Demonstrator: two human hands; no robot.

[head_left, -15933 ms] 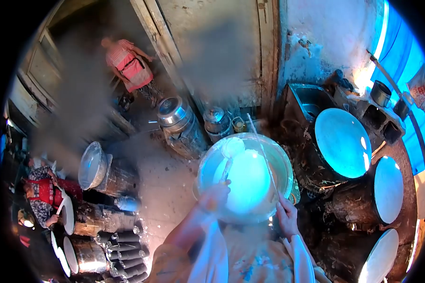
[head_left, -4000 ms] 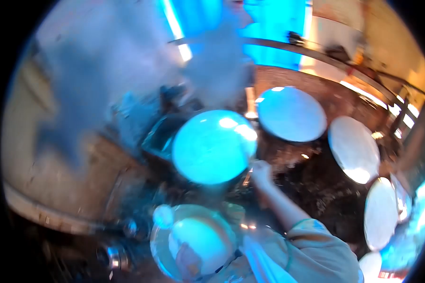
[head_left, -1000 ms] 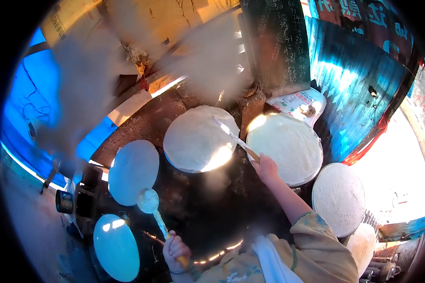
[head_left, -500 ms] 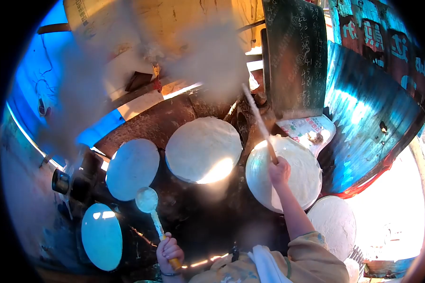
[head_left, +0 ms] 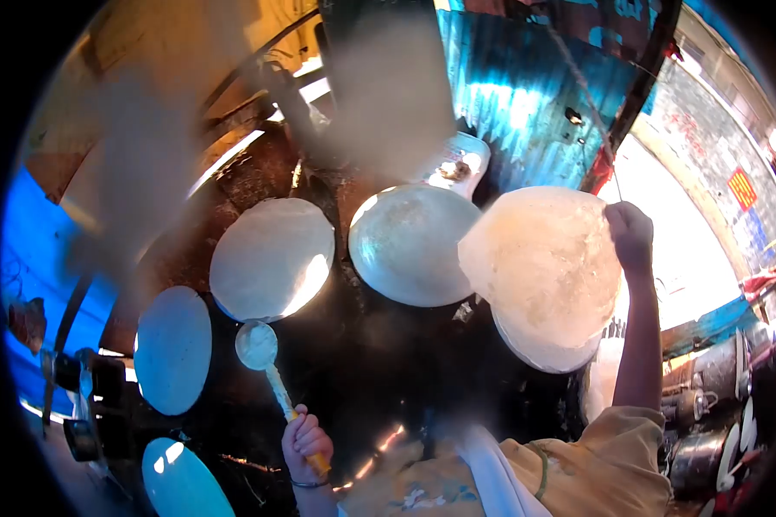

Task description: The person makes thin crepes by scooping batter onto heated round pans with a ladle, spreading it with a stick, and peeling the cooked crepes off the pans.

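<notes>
My left hand is closed around the yellow handle of a batter-coated ladle, which is held over the dark stove between the griddles. At the right, my right hand is closed at the edge of a large thin pancake. A long thin stick, blurred, rises from that same hand. The pancake hangs above a pale round stack and hides most of it. Its left edge overlaps a round griddle, whose surface looks bare and greyish.
Pale round griddles or lids stand at the centre, left and lower left. Steam drifts over the back. A patterned cloth lies behind the griddles, beside blue corrugated metal. Metal pots stand at the lower right.
The pancake has come off the right-hand griddle and moved right, over the pale stack, with my right hand. My view has turned right. The ladle stays in my left hand.
</notes>
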